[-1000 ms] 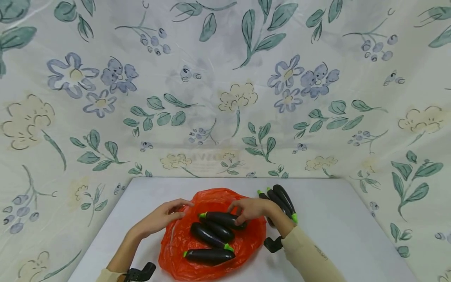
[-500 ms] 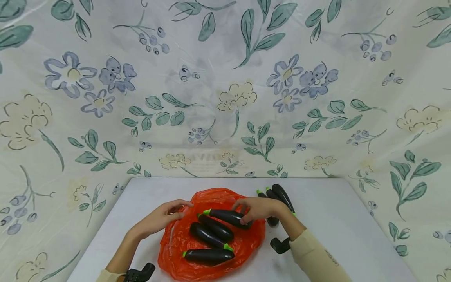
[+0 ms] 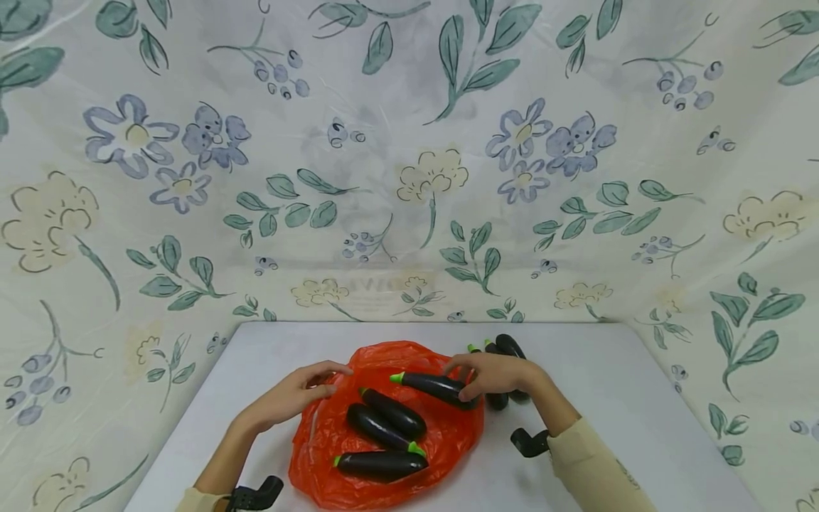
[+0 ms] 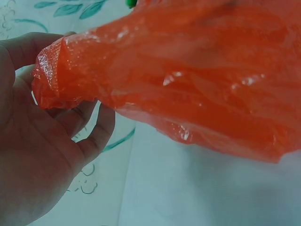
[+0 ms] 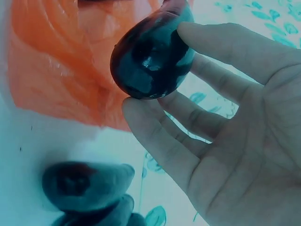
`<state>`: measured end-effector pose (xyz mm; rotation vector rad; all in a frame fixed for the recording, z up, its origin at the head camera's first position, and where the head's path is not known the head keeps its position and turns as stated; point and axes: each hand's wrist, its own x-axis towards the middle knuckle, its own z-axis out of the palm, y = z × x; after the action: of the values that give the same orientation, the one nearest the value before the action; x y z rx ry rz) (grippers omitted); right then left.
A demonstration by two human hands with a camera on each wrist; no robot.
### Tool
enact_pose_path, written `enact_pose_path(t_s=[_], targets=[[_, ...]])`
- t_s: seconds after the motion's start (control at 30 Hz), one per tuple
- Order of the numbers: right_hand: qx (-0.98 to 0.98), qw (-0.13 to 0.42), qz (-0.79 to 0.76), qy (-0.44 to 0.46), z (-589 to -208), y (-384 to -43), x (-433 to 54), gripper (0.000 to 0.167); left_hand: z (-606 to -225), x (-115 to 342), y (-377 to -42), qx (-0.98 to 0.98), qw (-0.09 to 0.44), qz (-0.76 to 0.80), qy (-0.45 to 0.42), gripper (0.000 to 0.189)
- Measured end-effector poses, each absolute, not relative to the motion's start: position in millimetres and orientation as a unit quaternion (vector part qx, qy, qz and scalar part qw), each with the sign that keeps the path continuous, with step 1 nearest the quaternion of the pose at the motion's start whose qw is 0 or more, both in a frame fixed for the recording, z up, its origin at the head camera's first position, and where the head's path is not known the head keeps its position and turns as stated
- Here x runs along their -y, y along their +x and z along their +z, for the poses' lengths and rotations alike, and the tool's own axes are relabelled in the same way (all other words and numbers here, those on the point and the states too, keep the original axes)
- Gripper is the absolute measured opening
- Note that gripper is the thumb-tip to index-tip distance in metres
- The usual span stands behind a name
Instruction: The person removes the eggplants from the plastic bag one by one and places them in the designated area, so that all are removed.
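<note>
My right hand (image 3: 495, 375) holds a dark eggplant (image 3: 425, 384) by its rounded end, thumb on one side and fingers on the other. Its green stem end points left, over the red plastic bag (image 3: 387, 355). Spread open, the bag has three more eggplants in it: an upper one (image 3: 397, 414), a middle one (image 3: 376, 427) and a lower one (image 3: 384, 465). At the bag's left rim, my left hand (image 3: 288, 398) grips the folded plastic (image 4: 70, 70), its fingers loosely bent around the edge. The right wrist view shows the held eggplant's blunt end (image 5: 150, 63) up close.
Several eggplants (image 3: 510, 345) lie together on the white table (image 3: 608, 427), right of the bag and partly hidden behind my right hand. A floral-patterned cloth (image 3: 384, 142) rises behind the table and along its sides.
My right hand has moved right with its eggplant, away from the other three in the bag and toward the group outside. My left hand has stayed at the bag's rim.
</note>
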<state>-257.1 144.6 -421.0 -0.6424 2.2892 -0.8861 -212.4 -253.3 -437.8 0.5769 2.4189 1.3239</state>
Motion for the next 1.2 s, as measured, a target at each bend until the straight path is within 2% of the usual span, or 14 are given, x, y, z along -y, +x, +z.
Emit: enact_pose_path(t_s=[0.23, 0.53, 1.2], targets=[[-0.846, 0.305, -0.368, -0.237, -422, -260, -158, 0.042, -438, 253, -216, -0.843, 0.167, 0.469, 0.205, 0.036], [-0.851, 0.285, -0.366, -0.247, -422, -263, -172, 0.043, -440, 253, -217, -0.846, 0.165, 0.467, 0.197, 0.036], [-0.865, 0.248, -0.397, -0.182, -433, -267, -221, 0.047, -445, 256, -214, -0.852, 0.155, 0.461, 0.190, 0.034]])
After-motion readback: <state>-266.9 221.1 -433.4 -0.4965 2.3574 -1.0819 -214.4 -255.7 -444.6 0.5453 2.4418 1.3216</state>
